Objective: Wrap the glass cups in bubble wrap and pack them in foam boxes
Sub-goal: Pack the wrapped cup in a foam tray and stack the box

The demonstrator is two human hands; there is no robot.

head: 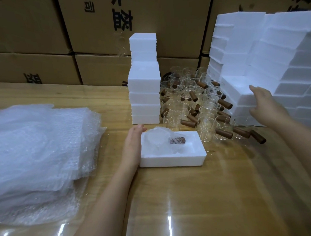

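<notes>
As foam box (pixel 172 161) holds wrapped cup (pixel 156 138), L hand (pixel 132 145) flat alongside, R hand (pixel 265 105) spread, maybe touching foam stack (pixel 240 92).

wrapped cup (pixel 158 139) in open foam box (pixel 172 160)

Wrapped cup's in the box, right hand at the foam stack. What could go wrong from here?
1. The foam stack is stepped and uneven; the right hand pulling a piece out could tip others onto the glass cups beside it.
2. That arm passes close to cups with protruding wooden handles and might knock one over.
</notes>
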